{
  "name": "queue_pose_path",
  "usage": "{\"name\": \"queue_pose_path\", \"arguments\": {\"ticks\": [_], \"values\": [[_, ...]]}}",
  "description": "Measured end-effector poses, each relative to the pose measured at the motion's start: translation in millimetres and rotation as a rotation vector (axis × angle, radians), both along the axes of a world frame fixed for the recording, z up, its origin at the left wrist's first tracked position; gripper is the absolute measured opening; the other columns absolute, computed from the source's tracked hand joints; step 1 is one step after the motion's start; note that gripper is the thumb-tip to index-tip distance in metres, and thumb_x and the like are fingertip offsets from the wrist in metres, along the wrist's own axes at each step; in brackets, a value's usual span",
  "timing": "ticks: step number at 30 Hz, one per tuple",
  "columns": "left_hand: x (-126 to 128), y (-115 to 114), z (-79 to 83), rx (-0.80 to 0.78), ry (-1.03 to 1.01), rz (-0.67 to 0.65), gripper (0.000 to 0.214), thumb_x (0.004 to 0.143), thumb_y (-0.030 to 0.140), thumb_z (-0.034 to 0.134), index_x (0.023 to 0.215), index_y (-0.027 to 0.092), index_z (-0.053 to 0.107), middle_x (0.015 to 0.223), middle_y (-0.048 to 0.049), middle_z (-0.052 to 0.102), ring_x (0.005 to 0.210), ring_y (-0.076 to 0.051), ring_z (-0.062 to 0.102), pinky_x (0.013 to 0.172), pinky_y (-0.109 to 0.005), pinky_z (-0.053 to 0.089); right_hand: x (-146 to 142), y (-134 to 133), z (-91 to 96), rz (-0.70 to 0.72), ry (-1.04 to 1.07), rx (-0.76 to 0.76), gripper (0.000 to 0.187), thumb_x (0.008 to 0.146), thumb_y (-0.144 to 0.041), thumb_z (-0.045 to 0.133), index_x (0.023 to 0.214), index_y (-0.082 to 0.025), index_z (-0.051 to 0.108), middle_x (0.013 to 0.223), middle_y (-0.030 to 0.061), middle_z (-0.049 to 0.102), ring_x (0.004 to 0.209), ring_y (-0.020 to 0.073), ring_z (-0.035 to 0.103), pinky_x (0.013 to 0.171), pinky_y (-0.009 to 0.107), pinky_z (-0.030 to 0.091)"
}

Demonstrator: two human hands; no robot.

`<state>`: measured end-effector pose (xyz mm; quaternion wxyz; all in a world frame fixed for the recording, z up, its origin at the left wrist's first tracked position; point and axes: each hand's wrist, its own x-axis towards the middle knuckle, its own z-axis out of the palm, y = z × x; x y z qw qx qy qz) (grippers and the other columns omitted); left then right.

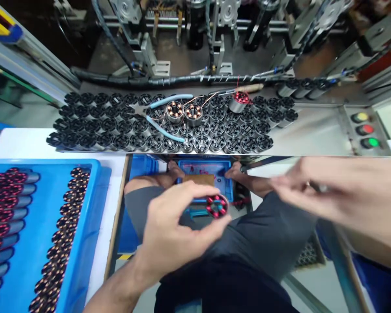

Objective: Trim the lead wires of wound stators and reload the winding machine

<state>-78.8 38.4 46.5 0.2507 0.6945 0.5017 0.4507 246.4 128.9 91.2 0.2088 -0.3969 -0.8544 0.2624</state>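
1. Left hand (179,230), thumb and fingers curled around the rim of a small motor stator (217,206) with red wire coils. A narrow, firm hold on the edge only, with the coils bare and facing up, likely for a good look with no finger on the thin wire.
2. Right hand (326,195), off to the right and blurry, fingers pinched close together (no way to tell if anything sits between them).
3. Stator up in the air, over the lap, touching only the left hand.
4. Off to the left, a blue plastic tray (52,163) with long rows of wound stators (6,195), packed tight and leaning on each other, probably so that lots fit and none roll.
5. Farther off, on a steel bench (313,134), black stator cores (127,141) in close rows. Blue-handled pliers (171,98) and two copper-wound stators (175,111) on top of them, likely kept there for an easy reach.
6. Far right, a button panel (365,129) with yellow, red and green buttons.
7. Past the near hands, a second pair of hands (234,173) at a small blue tray (204,163).
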Motion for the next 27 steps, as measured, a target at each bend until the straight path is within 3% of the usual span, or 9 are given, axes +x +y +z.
{"name": "queue_pose_path", "arguments": {"ticks": [1, 2, 5, 9, 12, 16, 20, 23, 27], "values": [[-5.3, 14.2, 4.3, 0.096, 0.026, 0.060, 0.037, 0.097, 0.030, 0.106, 0.128, 0.028, 0.087, 0.113, 0.0018, 0.096, 0.095, -0.022, 0.092, 0.098, -0.041, 0.078, -8.2, 20.2, -0.7, -0.072, 0.012, 0.066, 0.013, 0.114, -0.048, 0.091, 0.106, -0.038, 0.090, 0.090, 0.0016, 0.087, 0.075, 0.0255, 0.077, 0.069, 0.043, 0.060], [-9.1, 30.9, 7.7, 0.190, 0.048, 0.104, 0.038, 0.097, 0.037, 0.108, 0.128, 0.029, 0.087, 0.113, 0.0003, 0.095, 0.094, -0.025, 0.091, 0.100, -0.047, 0.077, -17.7, 41.3, -2.5, -0.135, 0.045, 0.105, 0.021, 0.111, -0.055, 0.095, 0.122, -0.038, 0.093, 0.099, 0.0032, 0.089, 0.082, 0.0273, 0.080, 0.077, 0.045, 0.065], [-10.2, 87.7, 10.9, 0.378, 0.158, 0.172, 0.038, 0.095, 0.041, 0.108, 0.122, 0.028, 0.086, 0.122, -0.0055, 0.093, 0.114, -0.037, 0.089, 0.113, -0.063, 0.071, -47.7, 100.1, -12.4, -0.233, 0.097, 0.089, 0.077, 0.097, -0.069, 0.104, 0.160, -0.031, 0.082, 0.141, 0.0112, 0.093, 0.116, 0.0367, 0.086, 0.102, 0.054, 0.073], [-1.7, 141.0, 0.1, 0.395, 0.380, 0.253, 0.034, 0.091, 0.027, 0.108, 0.113, 0.025, 0.081, 0.148, -0.0172, 0.086, 0.146, -0.051, 0.078, 0.133, -0.079, 0.060, -74.1, 146.0, -25.7, -0.234, 0.104, 0.061, 0.084, 0.091, -0.060, 0.101, 0.163, -0.024, 0.077, 0.140, 0.0137, 0.095, 0.117, 0.0385, 0.086, 0.112, 0.060, 0.073], [2.4, 145.2, -8.1, 0.340, 0.421, 0.285, 0.033, 0.094, 0.021, 0.105, 0.115, 0.023, 0.078, 0.148, -0.0204, 0.084, 0.145, -0.052, 0.077, 0.137, -0.083, 0.056, -78.6, 150.0, -24.7, -0.230, 0.111, 0.070, 0.076, 0.090, -0.054, 0.097, 0.158, -0.022, 0.080, 0.129, 0.0126, 0.094, 0.110, 0.0371, 0.085, 0.111, 0.061, 0.073], [10.9, 114.2, -4.8, 0.342, 0.340, 0.310, 0.048, 0.098, 0.023, 0.103, 0.138, 0.023, 0.075, 0.158, -0.0210, 0.082, 0.153, -0.050, 0.076, 0.140, -0.080, 0.054, -78.5, 99.9, -2.9, -0.270, 0.270, 0.127, 0.066, 0.099, -0.047, 0.101, 0.160, -0.033, 0.080, 0.133, 0.0094, 0.089, 0.123, 0.0370, 0.082, 0.127, 0.063, 0.067], [29.5, 68.0, -3.3, 0.500, 0.049, 0.160, 0.044, 0.106, 0.033, 0.100, 0.143, 0.024, 0.078, 0.137, -0.0088, 0.094, 0.126, -0.032, 0.091, 0.130, -0.053, 0.064, -79.6, 8.1, 16.7, -0.309, 0.400, 0.001, 0.072, 0.102, -0.041, 0.106, 0.168, -0.050, 0.080, 0.139, 0.0053, 0.083, 0.126, 0.0370, 0.082, 0.120, 0.061, 0.075], [39.7, 34.6, -17.7, 0.468, -0.139, 0.035, 0.038, 0.102, 0.030, 0.104, 0.132, 0.020, 0.083, 0.126, -0.0079, 0.096, 0.111, -0.026, 0.093, 0.102, -0.038, 0.070, -67.9, -38.9, 10.6, -0.286, 0.468, -0.208, 0.081, 0.094, -0.042, 0.114, 0.166, -0.060, 0.081, 0.132, 0.0043, 0.083, 0.120, 0.0373, 0.083, 0.103, 0.056, 0.082], [40.8, -1.1, -46.5, 0.233, -0.315, -0.055, 0.053, 0.091, 0.032, 0.114, 0.135, 0.020, 0.087, 0.122, -0.0070, 0.095, 0.105, -0.024, 0.091, 0.102, -0.038, 0.070, -31.9, -56.7, -21.5, -0.143, 0.653, -0.750, 0.101, 0.085, -0.069, 0.116, 0.176, -0.053, 0.075, 0.147, 0.0043, 0.085, 0.130, 0.0345, 0.087, 0.111, 0.048, 0.082]]}}
